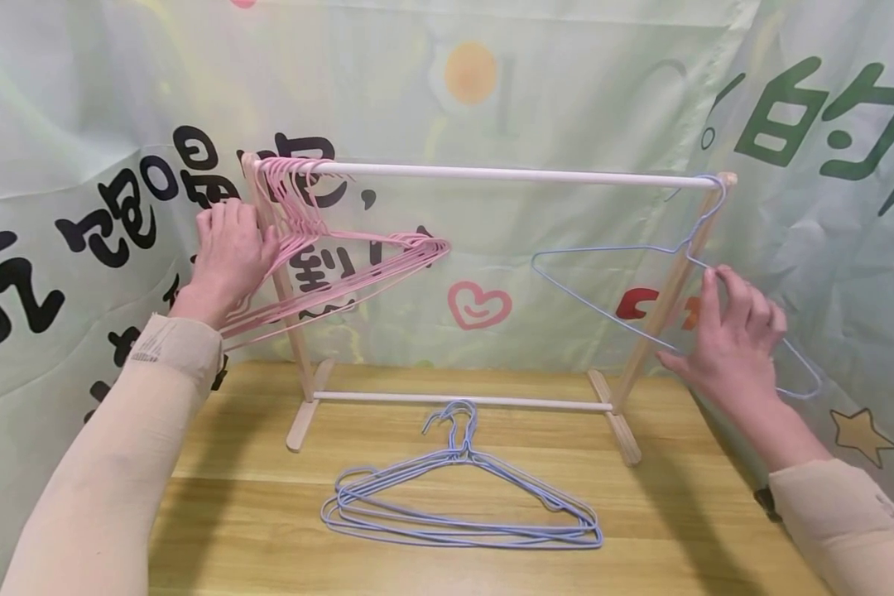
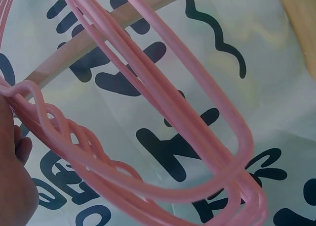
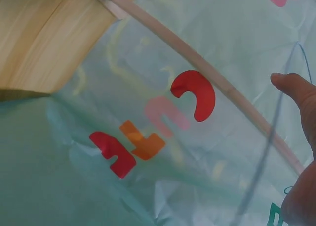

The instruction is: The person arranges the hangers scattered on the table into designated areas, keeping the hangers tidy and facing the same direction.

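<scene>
On the left end of the rack's white top rail (image 1: 492, 173) hangs a bunch of pink wire hangers (image 1: 372, 277). My left hand (image 1: 231, 248) holds their near shoulders, its fingers at the left of the wires and partly cut off in the left wrist view. At the rail's other end hangs one blue wire hanger (image 1: 603, 247). My right hand (image 1: 737, 331) is at that hanger's near shoulder, fingertips right at the wire and the thumb spread away. Several more blue hangers (image 1: 462, 526) lie stacked on the table below, hooks toward the rack.
The rack's wooden posts (image 1: 666, 294) stand on short wooden feet (image 1: 614, 418), joined by a lower white bar (image 1: 454, 401). A wood-grain table (image 1: 253, 513) lies underneath. Printed cloth (image 1: 566, 83) hangs close behind and at both sides.
</scene>
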### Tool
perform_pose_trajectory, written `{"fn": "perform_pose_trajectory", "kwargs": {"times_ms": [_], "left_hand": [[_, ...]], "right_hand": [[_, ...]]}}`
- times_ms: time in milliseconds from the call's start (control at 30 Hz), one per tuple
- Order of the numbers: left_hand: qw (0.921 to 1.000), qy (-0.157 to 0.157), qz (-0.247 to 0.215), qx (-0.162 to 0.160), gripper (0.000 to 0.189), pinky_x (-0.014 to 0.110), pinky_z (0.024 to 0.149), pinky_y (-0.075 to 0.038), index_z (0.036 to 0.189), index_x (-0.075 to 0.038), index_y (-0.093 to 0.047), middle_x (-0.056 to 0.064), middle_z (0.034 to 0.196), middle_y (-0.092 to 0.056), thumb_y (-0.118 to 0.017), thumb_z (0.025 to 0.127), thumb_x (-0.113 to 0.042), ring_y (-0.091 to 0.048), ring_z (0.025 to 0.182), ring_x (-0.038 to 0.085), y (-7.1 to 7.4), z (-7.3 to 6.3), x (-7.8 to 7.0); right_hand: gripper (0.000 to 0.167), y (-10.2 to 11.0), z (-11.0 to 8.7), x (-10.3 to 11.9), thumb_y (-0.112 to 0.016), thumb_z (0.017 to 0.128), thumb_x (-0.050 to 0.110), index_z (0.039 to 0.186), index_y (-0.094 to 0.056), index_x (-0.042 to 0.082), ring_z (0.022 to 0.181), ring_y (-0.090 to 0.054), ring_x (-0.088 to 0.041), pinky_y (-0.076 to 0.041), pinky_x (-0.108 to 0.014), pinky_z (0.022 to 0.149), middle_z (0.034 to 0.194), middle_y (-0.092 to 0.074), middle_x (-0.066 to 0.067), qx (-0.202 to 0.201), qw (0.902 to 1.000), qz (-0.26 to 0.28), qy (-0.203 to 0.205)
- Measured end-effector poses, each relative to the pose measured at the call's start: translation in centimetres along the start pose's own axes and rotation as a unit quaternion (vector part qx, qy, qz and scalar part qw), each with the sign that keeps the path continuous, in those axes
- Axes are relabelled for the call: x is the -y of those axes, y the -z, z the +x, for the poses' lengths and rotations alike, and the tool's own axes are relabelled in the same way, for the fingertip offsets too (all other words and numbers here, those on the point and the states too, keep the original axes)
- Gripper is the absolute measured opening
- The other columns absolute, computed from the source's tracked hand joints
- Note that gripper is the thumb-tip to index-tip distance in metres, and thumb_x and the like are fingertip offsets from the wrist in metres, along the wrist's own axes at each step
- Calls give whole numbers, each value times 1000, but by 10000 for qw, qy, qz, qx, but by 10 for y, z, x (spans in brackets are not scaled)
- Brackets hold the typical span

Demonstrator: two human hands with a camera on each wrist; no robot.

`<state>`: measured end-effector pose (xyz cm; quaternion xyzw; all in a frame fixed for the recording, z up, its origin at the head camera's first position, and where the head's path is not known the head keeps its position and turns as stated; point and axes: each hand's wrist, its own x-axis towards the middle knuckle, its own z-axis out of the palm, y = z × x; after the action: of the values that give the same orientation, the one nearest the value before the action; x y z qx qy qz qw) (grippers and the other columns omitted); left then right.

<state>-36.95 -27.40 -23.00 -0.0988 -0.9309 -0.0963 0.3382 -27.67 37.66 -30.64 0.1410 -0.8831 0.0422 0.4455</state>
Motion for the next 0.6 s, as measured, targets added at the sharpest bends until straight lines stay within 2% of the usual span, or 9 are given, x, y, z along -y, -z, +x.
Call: {"fn": "perform_pose_trajectory", "kwargs": {"times_ms": [67,133,233,367,467,533,600], "left_hand": [[10000,0,0,-10,34,61,105,-20,98,6,-46,24,103,-41,-43,106,-26,-36,107,47,0,0,0],[10000,-4,-16,-15,33,61,105,-20,97,6,-46,23,103,-41,-43,106,-26,-36,106,47,0,0,0],[10000,3,-33,-2,33,61,105,-19,98,6,-46,23,103,-41,-43,106,-26,-36,106,47,-1,-1,1],[10000,8,-26,-3,33,61,105,-19,98,6,-45,24,103,-40,-43,107,-26,-36,107,47,-2,0,2],[10000,8,-33,-14,33,61,106,-18,98,6,-46,24,103,-40,-43,107,-26,-35,107,47,-3,0,2],[10000,8,-36,-19,33,61,106,-18,98,6,-46,23,103,-40,-43,107,-26,-36,107,47,-3,0,3],[10000,-3,-36,-28,33,61,106,-18,98,6,-46,23,103,-40,-43,107,-26,-36,107,47,-3,1,3]], "right_hand": [[136,0,-2,2,-99,46,18,158,-24,-2,133,-20,-53,-13,-75,102,161,-19,-23,-111,9999,87,62],[130,2,-4,5,-94,54,25,158,-23,-3,134,-19,-54,-13,-75,102,162,-17,-23,-36,9999,161,20],[116,4,-8,13,-81,65,37,157,-23,-4,136,-22,-55,-17,-75,102,162,-19,-25,77,9991,395,-98],[101,0,-13,29,-64,79,51,154,-30,-7,134,-32,-58,-27,-73,102,157,-30,-30,-143,9956,923,-49],[98,-5,-20,41,-55,89,62,153,-33,-9,131,-36,-58,-30,-70,104,151,-36,-33,-259,9918,1248,48],[99,-9,-26,50,-51,92,68,153,-34,-8,132,-37,-56,-31,-68,107,150,-39,-33,-200,9896,1424,51],[98,-12,-33,58,-53,93,67,153,-34,-8,133,-38,-55,-31,-67,109,149,-41,-33,-88,9870,1606,58]]}}
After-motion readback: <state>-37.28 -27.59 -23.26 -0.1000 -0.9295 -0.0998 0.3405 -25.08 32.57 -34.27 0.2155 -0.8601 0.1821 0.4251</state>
